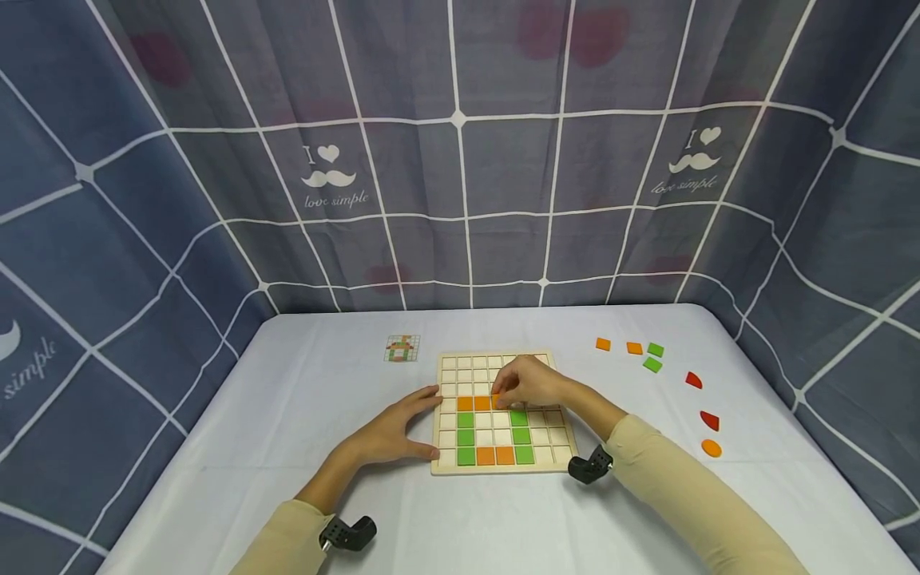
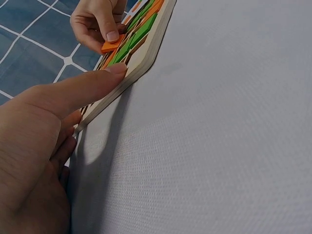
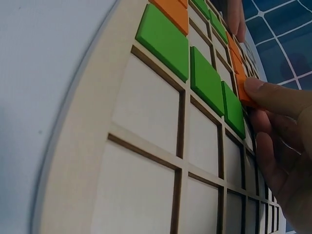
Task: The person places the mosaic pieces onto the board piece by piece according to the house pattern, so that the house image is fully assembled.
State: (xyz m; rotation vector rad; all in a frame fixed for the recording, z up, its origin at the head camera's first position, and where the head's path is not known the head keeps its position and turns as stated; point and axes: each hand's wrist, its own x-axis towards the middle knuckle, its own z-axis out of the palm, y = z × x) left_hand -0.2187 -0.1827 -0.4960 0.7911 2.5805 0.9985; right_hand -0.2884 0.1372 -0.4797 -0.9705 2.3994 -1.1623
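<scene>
A wooden grid board point(image 1: 503, 470) lies on the white table between the two hands. My right hand point(image 1: 530, 382) pinches an orange square tile point(image 3: 245, 91) between thumb and fingers. That tile is over the board, at the right end of a row of orange tiles point(image 1: 473, 403). Green tiles point(image 1: 465, 438) fill cells in a column at the left, with more green tiles point(image 1: 521, 436) at the right. Two orange tiles point(image 1: 495, 455) lie between the columns at the bottom. My left hand point(image 1: 391, 430) rests at the board's left edge, thumb and fingers spread along it.
A small pattern card point(image 1: 402, 348) lies beyond the board at the left. Loose pieces lie at the right: orange squares point(image 1: 603, 344), green squares point(image 1: 652, 364), red quarter-rounds point(image 1: 710, 421) and an orange disc point(image 1: 711, 448). A checked curtain point(image 1: 503, 176) encloses the table's back and sides.
</scene>
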